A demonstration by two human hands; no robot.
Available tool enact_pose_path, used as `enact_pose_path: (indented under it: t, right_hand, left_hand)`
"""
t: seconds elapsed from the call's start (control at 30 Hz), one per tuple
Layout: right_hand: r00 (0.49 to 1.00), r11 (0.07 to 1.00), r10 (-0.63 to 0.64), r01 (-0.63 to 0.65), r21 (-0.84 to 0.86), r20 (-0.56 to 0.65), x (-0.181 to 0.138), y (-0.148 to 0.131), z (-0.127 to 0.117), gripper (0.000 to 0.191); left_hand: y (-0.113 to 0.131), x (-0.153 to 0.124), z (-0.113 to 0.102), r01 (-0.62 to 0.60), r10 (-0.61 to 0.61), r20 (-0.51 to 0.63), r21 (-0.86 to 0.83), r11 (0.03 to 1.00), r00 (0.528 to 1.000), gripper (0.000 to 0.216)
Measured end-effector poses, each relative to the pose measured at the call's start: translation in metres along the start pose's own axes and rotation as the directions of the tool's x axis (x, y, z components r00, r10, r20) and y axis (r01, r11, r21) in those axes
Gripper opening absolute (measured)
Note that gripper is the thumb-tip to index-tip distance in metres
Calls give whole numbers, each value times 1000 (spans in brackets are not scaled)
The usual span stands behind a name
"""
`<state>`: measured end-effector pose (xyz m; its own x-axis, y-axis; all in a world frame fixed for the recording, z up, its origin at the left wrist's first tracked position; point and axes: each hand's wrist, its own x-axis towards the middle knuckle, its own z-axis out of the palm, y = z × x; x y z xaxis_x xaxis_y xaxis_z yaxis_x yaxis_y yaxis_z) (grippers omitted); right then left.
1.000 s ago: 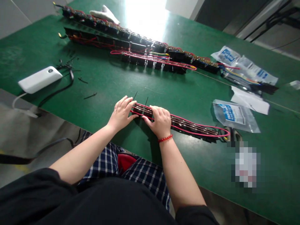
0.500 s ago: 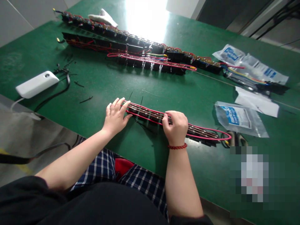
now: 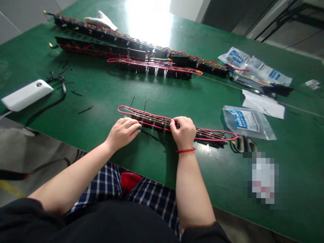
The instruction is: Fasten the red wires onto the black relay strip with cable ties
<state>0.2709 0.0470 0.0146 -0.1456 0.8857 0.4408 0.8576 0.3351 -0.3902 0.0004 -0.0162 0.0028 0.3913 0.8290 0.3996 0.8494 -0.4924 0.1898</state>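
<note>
The green table bears a long, wired black strip slantwise before the person, with a red cable loop along its top. The loop's left end, covered by fingers half a second ago, now lies bare. The right hand stays curled over the strip's middle, thumb near the fingers; whether it grips or only presses, I cannot tell. The left hand has drawn back to the near edge, fingers together, its hold unclear, so steadying seems to fall to the right. Two thin black ties jut from the far side.
</note>
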Motion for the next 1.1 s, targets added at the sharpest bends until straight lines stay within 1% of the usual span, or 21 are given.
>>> enact_pose_path:
  t: [0.17, 0.37, 0.73, 1.0, 1.1]
  right_hand:
    - [1000, 1000, 11, -11, -3, -21, 0, 2, 3, 23]
    - [999, 1000, 25, -25, 1, -31, 0, 1, 3, 24]
    - [999, 1000, 4, -4, 9, -40, -2, 4, 3, 24]
    - [999, 1000, 0, 1, 11, -47, -1, 4, 3, 24]
    - [999, 1000, -4, 4, 9, -43, -2, 3, 3, 23]
  left_hand:
    - [-3, 2, 1, -79, 80, 51, -26, 997, 996, 20]
    - [-5, 2, 3, -66, 73, 88, -70, 995, 993, 24]
    - [-5, 4, 3, -80, 82, 101, -31, 996, 991, 21]
    - [-3, 6, 0, -63, 71, 116, -72, 995, 991, 21]
    - [-3, 6, 0, -75, 84, 108, -90, 993, 991, 22]
